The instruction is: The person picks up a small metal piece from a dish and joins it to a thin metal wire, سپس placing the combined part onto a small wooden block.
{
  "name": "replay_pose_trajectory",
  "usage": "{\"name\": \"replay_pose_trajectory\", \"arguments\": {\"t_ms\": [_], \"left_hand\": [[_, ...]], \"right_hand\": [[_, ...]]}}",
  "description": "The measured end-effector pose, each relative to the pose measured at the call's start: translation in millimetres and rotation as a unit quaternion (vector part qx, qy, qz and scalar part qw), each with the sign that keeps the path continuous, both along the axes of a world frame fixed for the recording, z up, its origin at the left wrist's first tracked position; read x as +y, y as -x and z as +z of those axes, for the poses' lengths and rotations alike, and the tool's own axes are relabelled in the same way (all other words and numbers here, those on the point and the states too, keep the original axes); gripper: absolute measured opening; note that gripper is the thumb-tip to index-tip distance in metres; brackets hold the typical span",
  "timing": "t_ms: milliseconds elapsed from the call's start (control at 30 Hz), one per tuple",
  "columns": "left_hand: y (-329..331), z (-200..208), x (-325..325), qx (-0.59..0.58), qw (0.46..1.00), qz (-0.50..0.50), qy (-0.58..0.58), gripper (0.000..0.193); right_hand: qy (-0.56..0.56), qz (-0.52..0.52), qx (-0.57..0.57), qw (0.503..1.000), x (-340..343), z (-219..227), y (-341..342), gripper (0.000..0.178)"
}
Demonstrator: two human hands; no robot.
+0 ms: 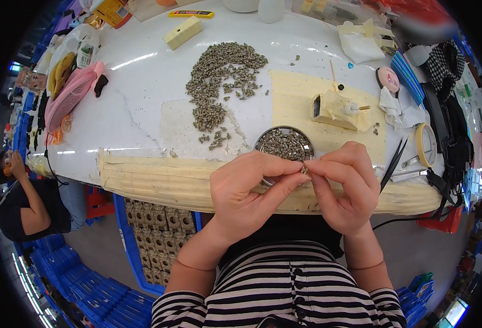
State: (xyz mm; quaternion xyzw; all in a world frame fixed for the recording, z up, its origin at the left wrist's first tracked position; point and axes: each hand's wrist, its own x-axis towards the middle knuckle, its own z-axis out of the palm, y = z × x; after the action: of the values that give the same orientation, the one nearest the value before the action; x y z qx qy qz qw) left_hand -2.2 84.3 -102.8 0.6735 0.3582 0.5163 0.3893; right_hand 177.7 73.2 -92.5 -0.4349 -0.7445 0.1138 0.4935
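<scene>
My left hand (pixel 246 191) and my right hand (pixel 345 183) meet in front of my chest, fingertips pinched together on one small grey metal part (pixel 304 170). Just beyond the fingertips a round metal dish (pixel 284 143) sits at the table's near edge, filled with several more of these parts. A large loose heap of the same small grey parts (pixel 222 76) spreads over the white table (pixel 142 109) farther back.
A cream taped fixture (pixel 336 106) stands right of the dish. A tape roll (pixel 427 143) and black tweezers (pixel 395 158) lie at right. A pink basket (pixel 69 95) is at left. A blue crate of boxed parts (pixel 159 229) sits below the table. Another person (pixel 25 202) sits at far left.
</scene>
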Motion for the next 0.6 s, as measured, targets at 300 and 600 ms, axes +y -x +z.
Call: {"name": "replay_pose_trajectory", "arguments": {"t_ms": [300, 600], "left_hand": [[-1.8, -2.0, -0.6, -0.008, 1.0, 0.026, -0.003, 0.019], [-2.7, -1.3, -1.2, 0.003, 0.999, 0.04, -0.013, 0.019]], "right_hand": [[0.0, 0.018, -0.02, 1.0, 1.2, -1.3, -0.2, 0.038], [-0.004, 0.022, -0.027, 0.999, 1.2, -2.3, -0.5, 0.041]]}}
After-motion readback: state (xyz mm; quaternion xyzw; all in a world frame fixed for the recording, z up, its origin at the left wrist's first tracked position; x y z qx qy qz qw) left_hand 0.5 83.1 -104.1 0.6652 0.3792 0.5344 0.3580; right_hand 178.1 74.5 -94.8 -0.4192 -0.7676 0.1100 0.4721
